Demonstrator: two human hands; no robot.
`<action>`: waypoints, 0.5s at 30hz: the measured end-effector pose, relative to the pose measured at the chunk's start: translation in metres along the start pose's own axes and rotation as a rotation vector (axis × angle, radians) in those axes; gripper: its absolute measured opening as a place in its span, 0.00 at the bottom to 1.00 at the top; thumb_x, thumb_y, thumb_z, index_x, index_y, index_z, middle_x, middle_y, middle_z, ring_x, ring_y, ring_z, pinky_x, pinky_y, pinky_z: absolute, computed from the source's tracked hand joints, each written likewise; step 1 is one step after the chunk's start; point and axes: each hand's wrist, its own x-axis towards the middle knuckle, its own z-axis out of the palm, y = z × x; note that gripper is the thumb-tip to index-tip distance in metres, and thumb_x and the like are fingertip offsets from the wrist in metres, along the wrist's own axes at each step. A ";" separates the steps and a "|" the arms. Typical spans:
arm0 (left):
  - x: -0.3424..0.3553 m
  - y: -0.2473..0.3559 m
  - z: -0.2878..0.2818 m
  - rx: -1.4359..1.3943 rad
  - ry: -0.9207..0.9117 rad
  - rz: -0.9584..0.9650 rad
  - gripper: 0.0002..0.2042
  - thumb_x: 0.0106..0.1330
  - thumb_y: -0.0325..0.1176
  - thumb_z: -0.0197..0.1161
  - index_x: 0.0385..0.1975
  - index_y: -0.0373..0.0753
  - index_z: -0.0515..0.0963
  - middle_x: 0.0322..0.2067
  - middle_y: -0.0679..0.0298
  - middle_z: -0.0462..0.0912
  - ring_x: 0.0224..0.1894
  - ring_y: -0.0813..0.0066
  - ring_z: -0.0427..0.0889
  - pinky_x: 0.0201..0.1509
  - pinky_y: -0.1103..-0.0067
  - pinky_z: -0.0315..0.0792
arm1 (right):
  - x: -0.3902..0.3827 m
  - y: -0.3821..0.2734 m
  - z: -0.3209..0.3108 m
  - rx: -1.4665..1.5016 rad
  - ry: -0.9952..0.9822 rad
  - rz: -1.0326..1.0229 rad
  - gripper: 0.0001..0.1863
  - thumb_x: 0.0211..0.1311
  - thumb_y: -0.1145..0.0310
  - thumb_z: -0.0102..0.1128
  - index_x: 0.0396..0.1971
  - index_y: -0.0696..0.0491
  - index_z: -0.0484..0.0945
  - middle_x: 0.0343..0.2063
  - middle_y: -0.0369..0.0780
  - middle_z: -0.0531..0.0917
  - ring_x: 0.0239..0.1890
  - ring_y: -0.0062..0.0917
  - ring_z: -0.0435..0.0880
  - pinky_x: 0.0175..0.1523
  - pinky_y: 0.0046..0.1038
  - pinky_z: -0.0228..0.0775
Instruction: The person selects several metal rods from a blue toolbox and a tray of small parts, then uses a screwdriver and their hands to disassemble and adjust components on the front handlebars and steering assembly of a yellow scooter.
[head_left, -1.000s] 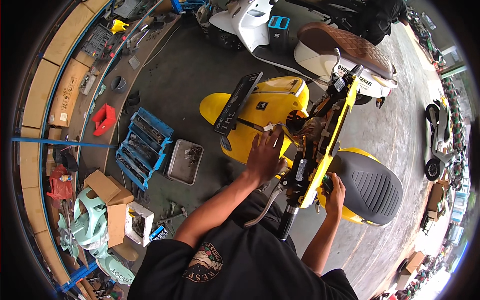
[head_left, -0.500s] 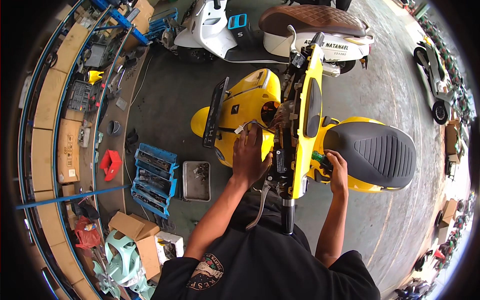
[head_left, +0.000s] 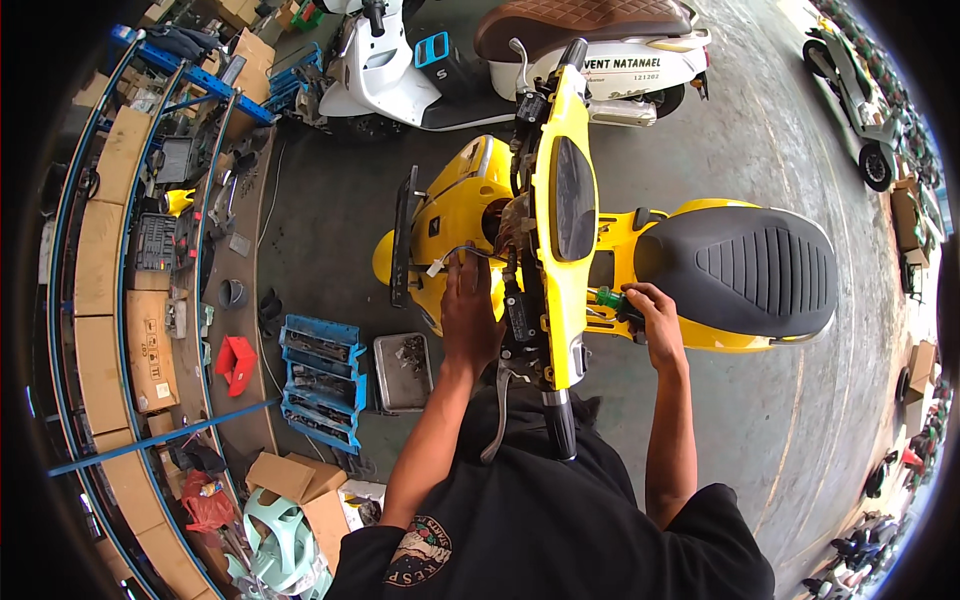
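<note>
A yellow scooter stands before me, with its front panel at the left and its handlebar cover upright in the middle. The cover sits apart from the body, showing wiring behind it. My left hand rests on the front panel, fingers stretched out, beside a thin cable ending in a white connector. On the cover's other side, my right hand is closed around a screwdriver with a green and black handle. Its tip cannot be made out. The black seat lies right of that hand.
A blue cantilever toolbox and a metal tray of small parts sit on the floor at left. Shelves with cardboard boxes line the left side. A white scooter stands beyond. A brake lever juts toward me.
The whole view has shifted, so the scooter appears further left. My right hand and the screwdriver have moved slightly left toward the handlebar cover. My left hand stays on the panel.
</note>
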 end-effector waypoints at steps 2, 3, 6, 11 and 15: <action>-0.001 0.001 -0.002 -0.022 0.002 -0.015 0.44 0.49 0.29 0.73 0.68 0.34 0.57 0.69 0.53 0.54 0.72 0.48 0.51 0.70 0.62 0.59 | 0.000 -0.003 0.000 -0.019 -0.027 -0.004 0.15 0.67 0.64 0.55 0.45 0.59 0.79 0.32 0.36 0.82 0.29 0.15 0.78 0.29 0.18 0.65; -0.001 0.001 -0.003 -0.045 0.000 -0.017 0.42 0.51 0.29 0.72 0.68 0.35 0.57 0.69 0.52 0.54 0.72 0.49 0.51 0.70 0.62 0.58 | 0.000 -0.005 0.000 0.003 -0.024 -0.009 0.14 0.67 0.64 0.56 0.44 0.59 0.80 0.30 0.36 0.81 0.28 0.15 0.77 0.28 0.19 0.64; 0.000 -0.003 -0.010 -0.275 0.109 -0.033 0.30 0.57 0.29 0.67 0.62 0.34 0.67 0.63 0.49 0.66 0.68 0.50 0.62 0.67 0.64 0.62 | -0.001 -0.012 0.002 0.011 -0.026 -0.022 0.14 0.66 0.64 0.57 0.43 0.59 0.80 0.29 0.36 0.81 0.27 0.15 0.75 0.27 0.20 0.63; -0.037 -0.001 -0.059 -0.823 0.375 -0.060 0.06 0.63 0.25 0.58 0.36 0.32 0.79 0.43 0.53 0.82 0.46 0.64 0.81 0.52 0.72 0.73 | 0.002 -0.011 0.000 -0.008 -0.016 -0.030 0.15 0.66 0.63 0.58 0.44 0.59 0.80 0.29 0.37 0.81 0.27 0.16 0.76 0.28 0.20 0.63; -0.048 0.025 -0.097 -0.776 0.275 0.254 0.13 0.53 0.32 0.73 0.37 0.37 0.81 0.37 0.60 0.82 0.41 0.64 0.81 0.47 0.73 0.74 | 0.003 -0.011 -0.001 -0.017 -0.032 -0.025 0.15 0.66 0.63 0.58 0.44 0.59 0.80 0.29 0.36 0.80 0.27 0.15 0.75 0.28 0.20 0.63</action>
